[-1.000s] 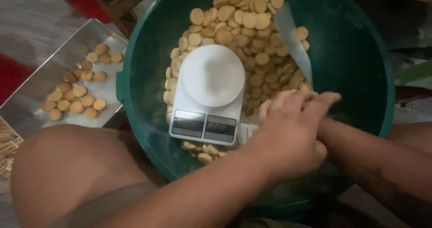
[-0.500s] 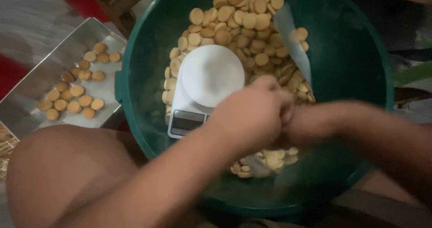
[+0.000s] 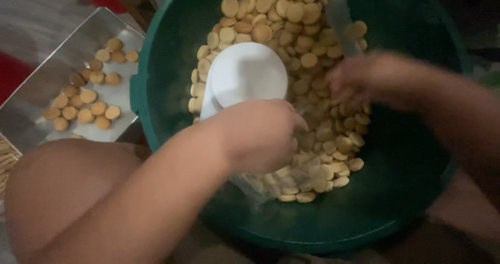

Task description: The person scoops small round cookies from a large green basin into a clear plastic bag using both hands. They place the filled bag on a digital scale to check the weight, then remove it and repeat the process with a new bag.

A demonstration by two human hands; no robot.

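A big green basin holds a heap of small round tan biscuits and a white kitchen scale with a round platform. My left hand is closed in a fist over the scale's near end, hiding its display. It grips the top of a clear plastic bag with biscuits in it, which hangs just below the fist. My right hand is motion-blurred, with its fingers down among the biscuits to the right of the scale.
A silver tray lined with white paper lies left of the basin, with several biscuits on it. My bare knee fills the lower left. A clear plastic sheet sticks up among the biscuits at the basin's far side.
My two hands were together at the scale's front. The right hand has since moved up and to the right into the biscuits. The left hand stays over the display with the bag.
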